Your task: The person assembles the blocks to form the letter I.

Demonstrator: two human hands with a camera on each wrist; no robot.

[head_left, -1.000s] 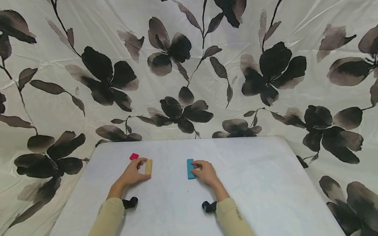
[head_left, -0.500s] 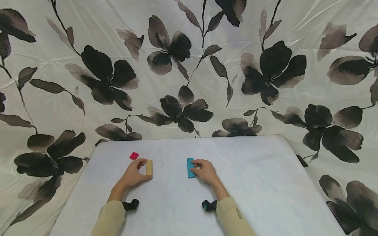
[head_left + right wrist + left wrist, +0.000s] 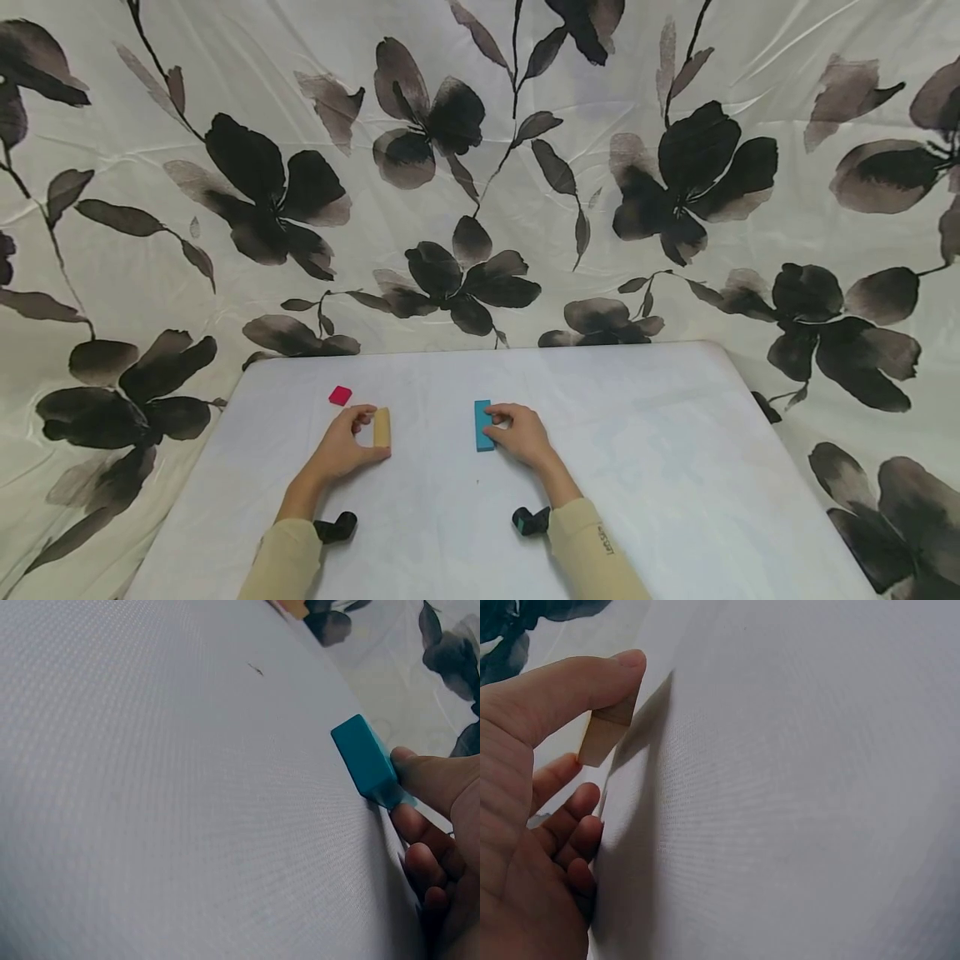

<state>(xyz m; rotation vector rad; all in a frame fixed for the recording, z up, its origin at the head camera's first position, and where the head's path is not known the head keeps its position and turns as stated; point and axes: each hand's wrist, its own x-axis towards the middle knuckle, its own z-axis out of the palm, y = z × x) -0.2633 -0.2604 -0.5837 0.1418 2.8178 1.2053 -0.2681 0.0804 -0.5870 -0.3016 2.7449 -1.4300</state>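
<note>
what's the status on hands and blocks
Left hand pinching yellow block by its ends. Right hand pinching blue block. Red piece beyond left hand, not between those blocks.

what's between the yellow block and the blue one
Only bare white tabletop lies between the yellow block and the blue block; the head view shows it.

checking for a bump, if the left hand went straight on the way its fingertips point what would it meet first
Leading with its yellow block, the left hand would probably meet the blue block pinched by the right hand; relative heights are unclear.
</note>
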